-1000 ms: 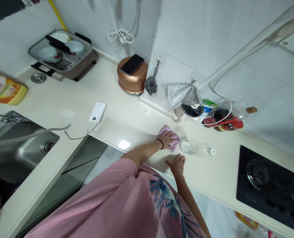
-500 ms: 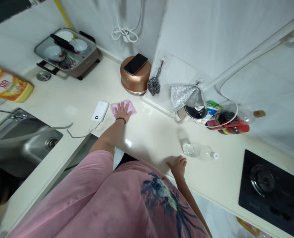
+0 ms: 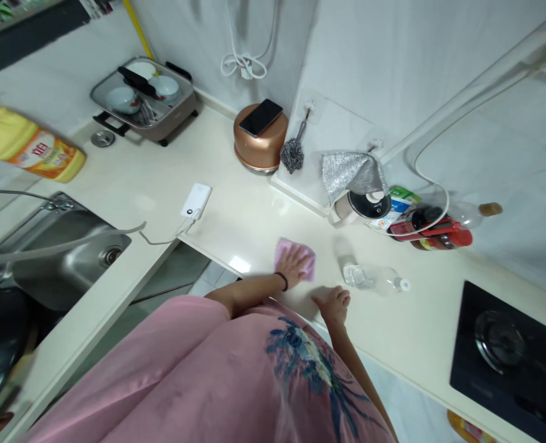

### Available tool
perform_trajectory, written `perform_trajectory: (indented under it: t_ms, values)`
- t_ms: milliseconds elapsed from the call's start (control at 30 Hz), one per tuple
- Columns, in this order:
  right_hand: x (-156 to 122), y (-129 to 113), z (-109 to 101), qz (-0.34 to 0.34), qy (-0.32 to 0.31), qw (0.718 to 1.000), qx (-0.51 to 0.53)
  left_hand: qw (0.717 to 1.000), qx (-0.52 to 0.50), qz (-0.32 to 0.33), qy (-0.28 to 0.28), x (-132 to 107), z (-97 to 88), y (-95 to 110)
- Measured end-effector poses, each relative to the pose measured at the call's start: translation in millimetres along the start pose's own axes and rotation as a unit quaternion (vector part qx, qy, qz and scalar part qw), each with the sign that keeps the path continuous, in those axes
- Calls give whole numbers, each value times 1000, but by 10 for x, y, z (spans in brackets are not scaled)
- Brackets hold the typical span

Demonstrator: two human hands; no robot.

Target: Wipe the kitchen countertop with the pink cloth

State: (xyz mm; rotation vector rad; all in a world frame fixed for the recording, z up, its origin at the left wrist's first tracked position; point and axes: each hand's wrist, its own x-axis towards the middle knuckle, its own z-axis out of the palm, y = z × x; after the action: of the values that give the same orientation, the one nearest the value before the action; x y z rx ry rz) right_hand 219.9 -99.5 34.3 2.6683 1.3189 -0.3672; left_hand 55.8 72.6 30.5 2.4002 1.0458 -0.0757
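Observation:
My left hand [image 3: 292, 268], with a dark band at its wrist, lies flat with spread fingers on a pink cloth [image 3: 307, 259] and presses it to the countertop [image 3: 259, 215]. Close by on the right, my right hand [image 3: 334, 305] rests at the counter's front edge, its thumb stretched out and its fingers slightly bent, holding nothing. Just beyond the right hand a clear plastic bottle [image 3: 374, 279] with a white cap lies on its side, apart from the fingers.
A white power bank [image 3: 196, 200] with a cable lies left. Behind are a copper-coloured pot [image 3: 260, 147] bearing a phone [image 3: 261, 117], and an electric pan [image 3: 171, 114] with bowls. A sink [image 3: 70, 246] and yellow detergent jug [image 3: 33, 144] are left, a black stove [image 3: 513, 351] right.
My left hand has slid the pink cloth right and toward me, from beside the power bank to near my right hand. My right hand stays at the counter edge. The view has shifted slightly.

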Motion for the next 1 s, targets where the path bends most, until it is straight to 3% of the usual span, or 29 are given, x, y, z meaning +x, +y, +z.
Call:
perform_trajectory:
  t_ms: [100, 167, 233, 300, 433, 567, 667, 733, 833, 900, 1000]
  values:
    - [-1, 10, -2, -2, 1, 1000, 12, 991, 24, 131, 0, -114, 284, 308]
    - [-7, 18, -4, -5, 5, 1000, 22, 986, 33, 163, 6, -178, 281, 238]
    - [-14, 20, -9, -3, 9, 1000, 30, 989, 30, 143, 14, -230, 164, 4]
    - [-17, 16, -18, 2, 10, 999, 36, 997, 24, 76, 23, -298, -16, -325]
    - [-9, -1, -46, -4, 12, 999, 36, 992, 20, -117, 41, -582, -437, -1113]
    - [-3, -12, -72, 1, 4, 999, 46, 948, 21, -306, 79, -1001, -813, -1895]
    - [-5, -20, -87, 9, 1, 998, 60, 922, 24, -374, 100, -1189, -955, -2201]
    - [-6, -26, -97, 17, -6, 998, 59, 909, 28, -402, 108, -1201, -944, -2174]
    - [-12, -26, -107, 20, -15, 998, 58, 918, 31, -385, 89, -1109, -758, -1812]
    - [-20, -18, -103, 16, -11, 998, 65, 950, 33, -306, 58, -1033, -541, -1431]
    - [-31, -2, -75, 15, 3, 996, 84, 991, 41, -126, 22, -939, -146, -802]
